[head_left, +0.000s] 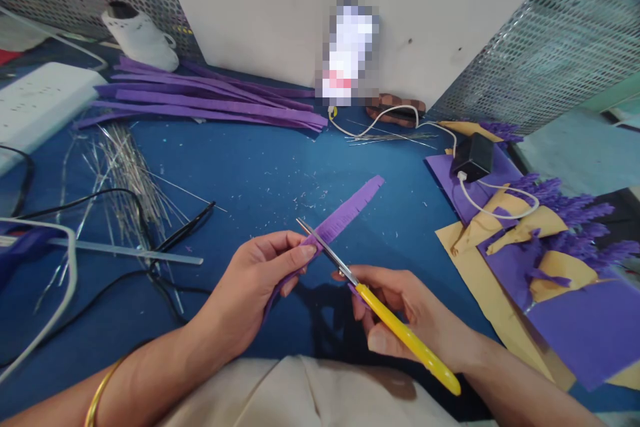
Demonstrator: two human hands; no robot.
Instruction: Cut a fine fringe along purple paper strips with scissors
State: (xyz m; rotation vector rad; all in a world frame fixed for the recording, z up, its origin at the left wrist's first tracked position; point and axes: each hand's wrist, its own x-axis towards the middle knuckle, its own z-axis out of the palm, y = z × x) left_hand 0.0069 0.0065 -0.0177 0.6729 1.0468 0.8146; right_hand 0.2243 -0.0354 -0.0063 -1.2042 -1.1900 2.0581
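Note:
My left hand (pixel 265 277) pinches a purple paper strip (pixel 345 213) between thumb and fingers. Short slits run along the part of the strip that points up and right, and its other end hangs below my palm. In my right hand (pixel 405 310) is a pair of scissors (pixel 400 330) with yellow handles. Their metal blades cross the strip just beside my left fingertips. Whether the blades are parted around the paper I cannot tell. Tiny clippings dot the blue table (pixel 240 167) beyond my hands.
Long purple strips (pixel 215 100) lie at the back left, by a white power strip (pixel 40 107). Thin wires (pixel 130 173) and black cables spread on the left. Paper-wrapped purple flowers (pixel 545 227) and a black adapter (pixel 473 155) rest at right. A blurred phone (pixel 350 53) leans on the back panel.

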